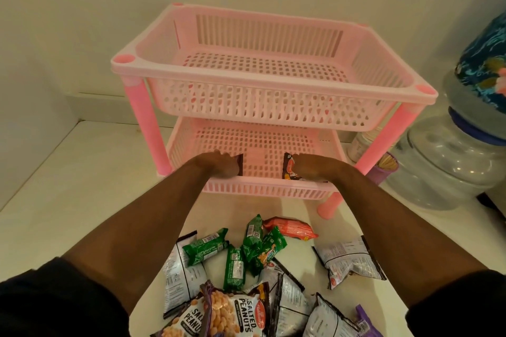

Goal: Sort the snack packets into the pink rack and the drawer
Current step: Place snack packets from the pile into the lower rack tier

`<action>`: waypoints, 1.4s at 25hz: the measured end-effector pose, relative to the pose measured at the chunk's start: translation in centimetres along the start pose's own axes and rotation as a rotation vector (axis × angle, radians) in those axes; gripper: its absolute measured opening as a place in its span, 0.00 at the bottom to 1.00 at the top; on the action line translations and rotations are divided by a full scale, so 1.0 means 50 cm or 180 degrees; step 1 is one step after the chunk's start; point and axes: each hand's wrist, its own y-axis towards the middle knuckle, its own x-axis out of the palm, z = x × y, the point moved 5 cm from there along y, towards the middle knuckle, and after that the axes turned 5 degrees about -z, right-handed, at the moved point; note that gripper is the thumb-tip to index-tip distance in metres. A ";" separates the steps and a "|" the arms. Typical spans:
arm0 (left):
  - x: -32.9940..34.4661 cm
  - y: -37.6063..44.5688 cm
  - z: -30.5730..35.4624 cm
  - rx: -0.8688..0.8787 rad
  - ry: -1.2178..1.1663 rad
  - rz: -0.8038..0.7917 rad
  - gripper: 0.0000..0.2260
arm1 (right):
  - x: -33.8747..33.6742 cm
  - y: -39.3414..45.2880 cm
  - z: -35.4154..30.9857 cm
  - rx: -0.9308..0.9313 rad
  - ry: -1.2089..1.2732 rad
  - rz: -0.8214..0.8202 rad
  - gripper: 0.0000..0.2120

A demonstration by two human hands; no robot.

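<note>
A two-tier pink rack [262, 189] stands on the white counter against the wall. Its top basket holds nothing. Both my hands reach into the lower basket. My left hand [223, 163] is shut on a dark brown packet [240, 163] at the basket's left front. My right hand [308, 168] is shut on a dark packet with orange print [289, 169] at the right front. Loose packets lie on the counter between my forearms: several green ones [232, 265], an orange one [290, 227], silver ones [347, 260] and salted peanut bags [235, 309]. No drawer is in view.
A large clear water jar [449, 164] with a blue patterned cover stands right of the rack. A small purple cup of toothpicks [386, 168] and a white container [361, 145] sit behind the rack's right leg. The wall is close behind the rack.
</note>
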 end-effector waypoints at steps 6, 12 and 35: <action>-0.001 0.002 -0.005 -0.0205 -0.0260 -0.0127 0.23 | 0.035 0.009 0.000 0.0176 0.0114 -0.0400 0.27; 0.004 0.010 -0.008 -0.0205 -0.0275 -0.0224 0.15 | 0.042 0.015 0.011 0.0257 0.0280 -0.0445 0.30; -0.010 -0.163 0.021 -0.0063 -0.1457 0.1934 0.17 | 0.017 -0.165 -0.015 -0.0554 0.0030 0.1556 0.20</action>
